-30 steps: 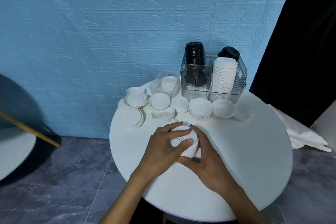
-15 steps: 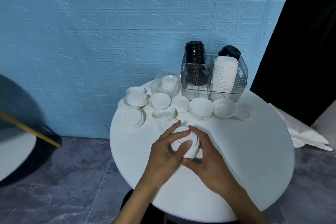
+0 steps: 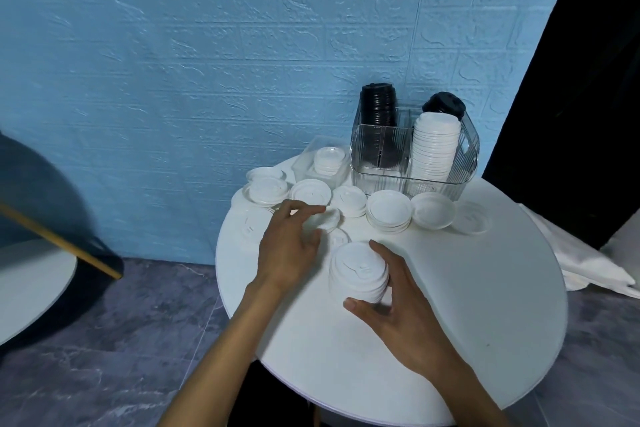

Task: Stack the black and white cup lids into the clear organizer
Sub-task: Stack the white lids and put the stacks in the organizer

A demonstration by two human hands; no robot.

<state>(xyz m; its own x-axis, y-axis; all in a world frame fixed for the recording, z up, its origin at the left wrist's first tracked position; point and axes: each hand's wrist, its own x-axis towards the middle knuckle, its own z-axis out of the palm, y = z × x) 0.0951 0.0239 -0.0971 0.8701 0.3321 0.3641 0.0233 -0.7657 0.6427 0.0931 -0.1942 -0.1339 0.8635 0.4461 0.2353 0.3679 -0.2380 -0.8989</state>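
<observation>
Holding a stack of white lids [image 3: 358, 274] on the round white desk [image 3: 485, 305], the right hand [image 3: 401, 315] has its grip clamped on it, thumb at the near side and fingers curled round the far side. Just left of that grip, the left hand [image 3: 291, 246] hovers with its grip apart, fingers loose and holding nothing, over loose white lids [image 3: 389, 215]. Well beyond both, the clear organizer [image 3: 415, 156] holds a black lid stack [image 3: 378, 107] and a tall white stack [image 3: 434, 146].
</observation>
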